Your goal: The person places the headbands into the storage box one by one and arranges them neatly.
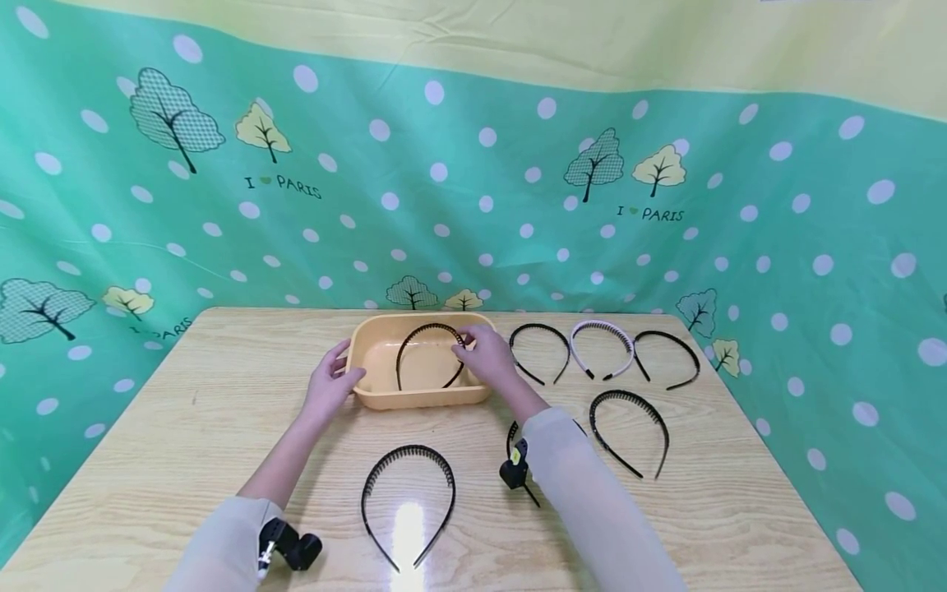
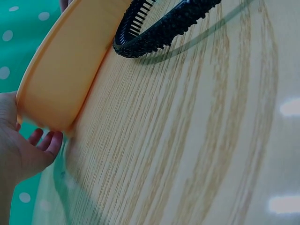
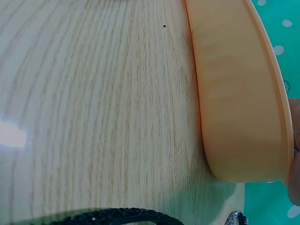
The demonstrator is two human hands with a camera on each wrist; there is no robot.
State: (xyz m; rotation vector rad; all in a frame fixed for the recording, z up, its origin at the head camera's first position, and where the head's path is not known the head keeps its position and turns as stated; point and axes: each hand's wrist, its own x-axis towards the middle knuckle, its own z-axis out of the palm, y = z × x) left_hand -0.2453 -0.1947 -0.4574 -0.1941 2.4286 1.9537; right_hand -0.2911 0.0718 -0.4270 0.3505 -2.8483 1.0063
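A light orange plastic basin [image 1: 422, 400] stands on the table, and inside it is a thin black headband [image 1: 399, 362]. My left hand [image 1: 330, 386] grips the basin's left end, thumb over the rim and fingers outside; the left wrist view shows the same hand [image 2: 26, 152] at the basin wall [image 2: 63, 65]. Reaching over the right end, my right hand [image 1: 487, 358] pinches the right side of that headband. In the right wrist view only a sliver of the right hand [image 3: 294, 173] shows beyond the basin [image 3: 239, 93], and its grip is hidden.
Right of the basin lie a black headband [image 1: 540, 326], a lilac headband [image 1: 601, 325] and another black one [image 1: 688, 349]. Nearer are a toothed black headband [image 1: 625, 395], one partly under my right forearm [image 1: 531, 496], and one in front [image 1: 408, 450]. A dotted curtain [image 1: 473, 181] hangs behind.
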